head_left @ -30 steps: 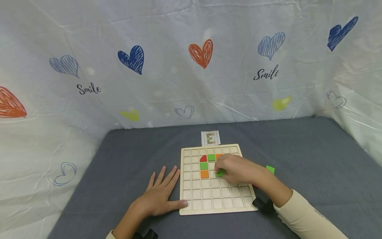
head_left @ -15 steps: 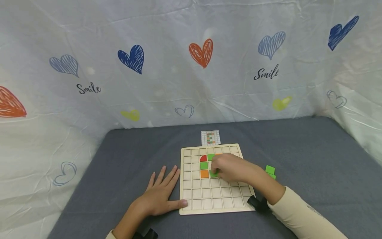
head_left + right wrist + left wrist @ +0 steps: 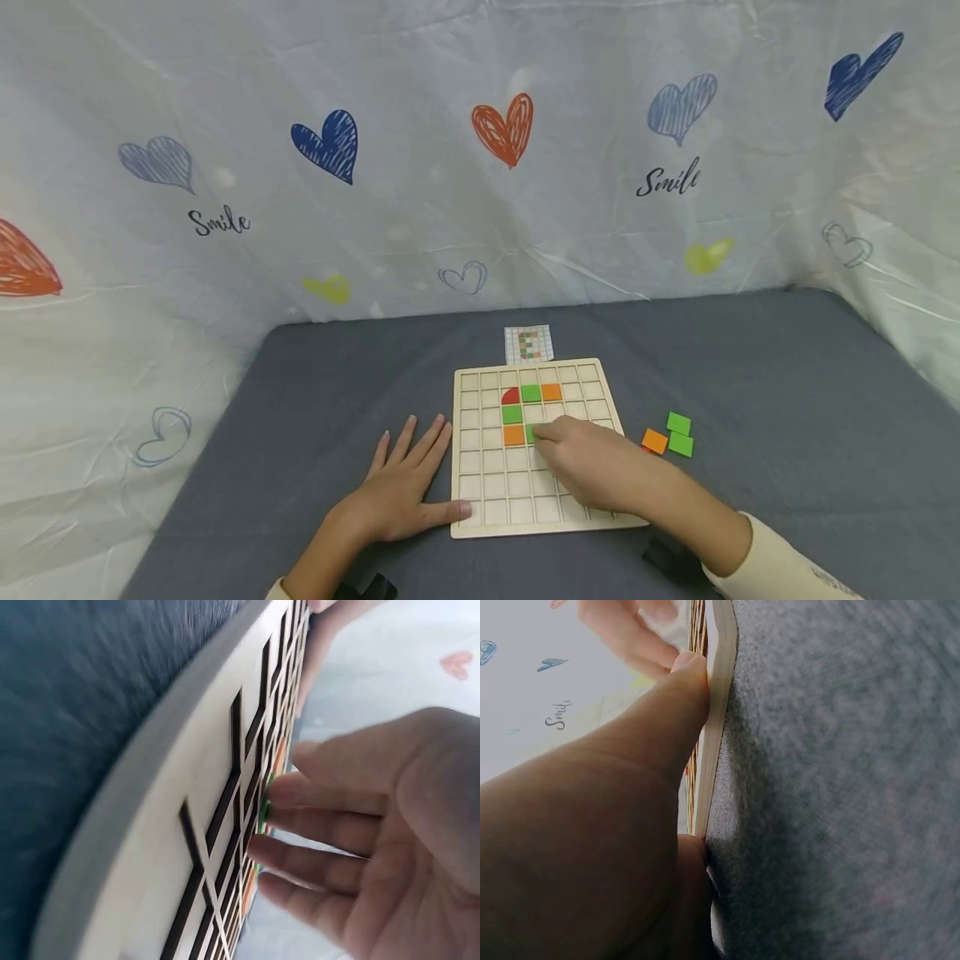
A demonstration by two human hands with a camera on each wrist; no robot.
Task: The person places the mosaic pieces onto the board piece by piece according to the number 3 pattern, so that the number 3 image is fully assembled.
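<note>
I'm apparently seating a green tile (image 3: 530, 434) in the board (image 3: 495, 487), just right of an orange tile (image 3: 513, 436); my right hand (image 3: 603, 467) is touching it, fingers loosely extended, my left hand (image 3: 401, 500) is lying spread, thumb on the board, and the next move is probably calling for levelling, then lifting away

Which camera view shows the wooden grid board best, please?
The head view does: the wooden grid board lies there nearly whole, seen from above, with the right hand covering part. The left wrist view shows only a thin strip of it; the right wrist view shows it close up, strongly foreshortened.
</note>
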